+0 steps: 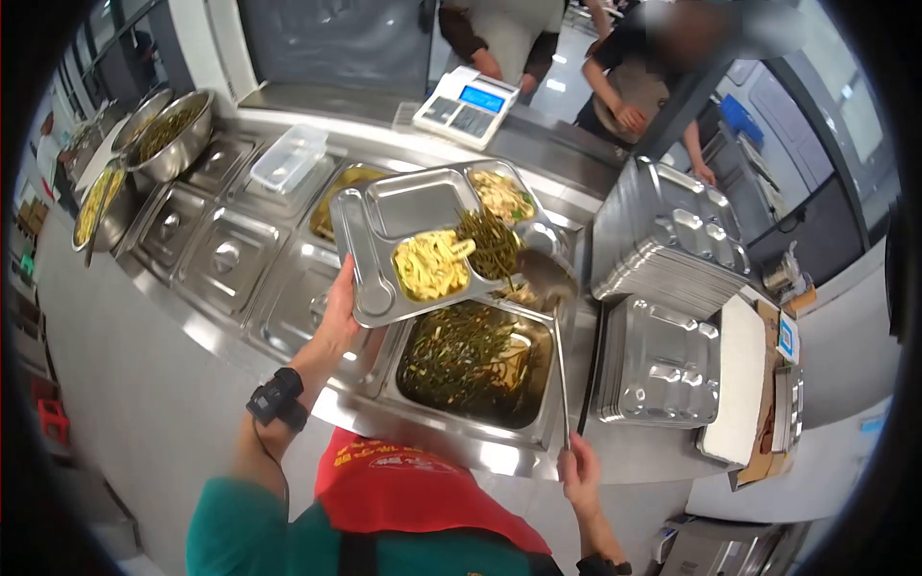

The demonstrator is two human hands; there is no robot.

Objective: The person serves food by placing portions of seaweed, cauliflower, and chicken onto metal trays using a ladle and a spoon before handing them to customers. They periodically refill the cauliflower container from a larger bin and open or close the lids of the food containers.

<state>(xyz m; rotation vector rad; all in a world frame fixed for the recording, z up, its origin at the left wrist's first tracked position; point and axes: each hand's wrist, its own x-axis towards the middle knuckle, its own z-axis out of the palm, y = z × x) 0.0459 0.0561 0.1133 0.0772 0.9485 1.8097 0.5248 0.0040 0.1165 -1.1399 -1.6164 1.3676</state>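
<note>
My left hand (pixel 338 312) grips the left edge of a steel compartment tray (pixel 418 199), which is tilted above the counter. Yellow strips of food (pixel 429 266) fill one compartment, and a pale mixed dish (pixel 499 196) sits in an upper corner one. Dark green strands (pixel 488 243) are heaped toward the tray's right side. My right hand (pixel 579 468) is closed around the long handle of a ladle (pixel 547 278), whose bowl is at the tray's right edge beside the green strands. Below the tray, a deep steel pan (pixel 550 365) holds more of the dark green food in liquid.
Stacked steel trays (pixel 663 360) stand at the right, with a taller stack (pixel 663 226) behind them. Lidded pans (pixel 226 259) line the left, beside a clear plastic box (pixel 288 158) and large bowls (pixel 178 144). A scale (pixel 466 108) sits on the far ledge; two people stand beyond it.
</note>
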